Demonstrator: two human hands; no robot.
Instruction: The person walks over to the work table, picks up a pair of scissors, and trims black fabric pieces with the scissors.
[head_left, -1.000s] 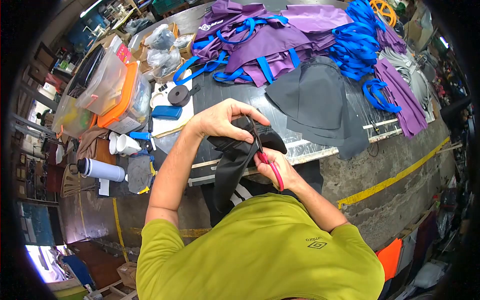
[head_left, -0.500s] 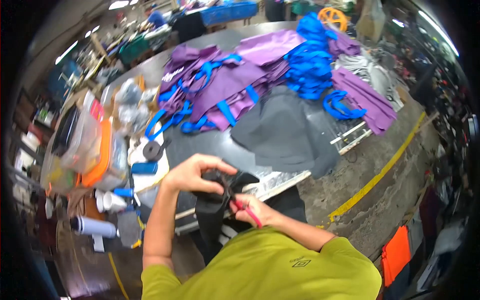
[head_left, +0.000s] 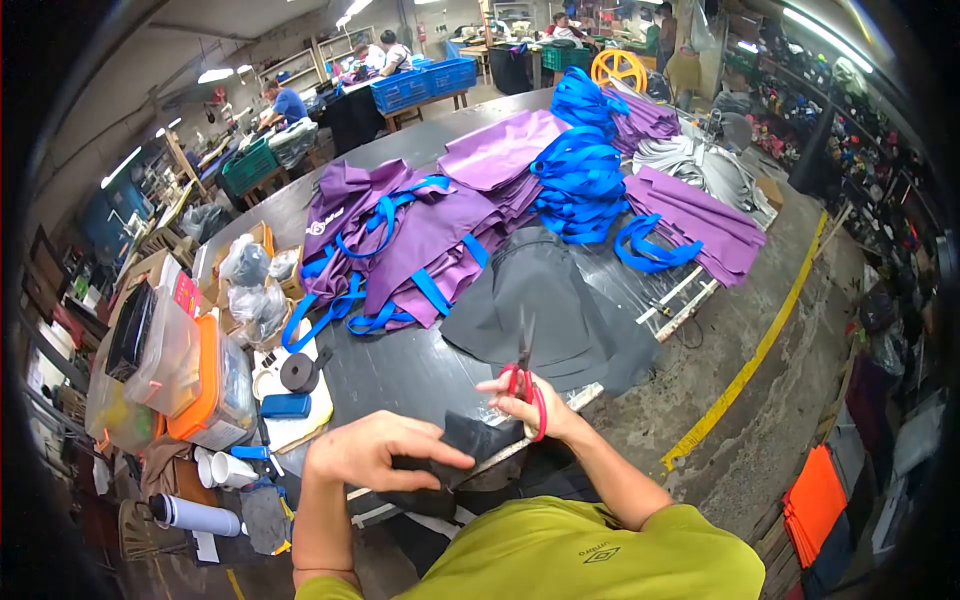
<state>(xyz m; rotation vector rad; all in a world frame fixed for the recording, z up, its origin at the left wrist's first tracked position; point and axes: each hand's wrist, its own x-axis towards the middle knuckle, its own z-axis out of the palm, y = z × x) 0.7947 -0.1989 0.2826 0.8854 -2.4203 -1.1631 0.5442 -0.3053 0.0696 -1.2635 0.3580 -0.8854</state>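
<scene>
In the head view, my right hand (head_left: 543, 412) grips a pair of scissors (head_left: 525, 362) with red handles, its dark blades pointing up and away from me. To the left, my left hand (head_left: 375, 453) curls its fingers and thumb around a piece of black fabric (head_left: 468, 437) near the table's front edge. The scissors are apart from that piece. A stack of dark grey fabric (head_left: 545, 300) lies on the table just beyond the blades.
Purple bags with blue straps (head_left: 420, 240) and bundles of blue strap (head_left: 580, 185) cover the table's (head_left: 375, 385) far part. At left stand plastic boxes (head_left: 210, 385), a roll of black tape (head_left: 299, 372) and a bottle (head_left: 200, 515). Several people work in the background.
My right hand has moved the scissors up and away from the black fabric, blades now pointing forward. My left hand has come lower, still with the fabric. The head view has tilted up.
</scene>
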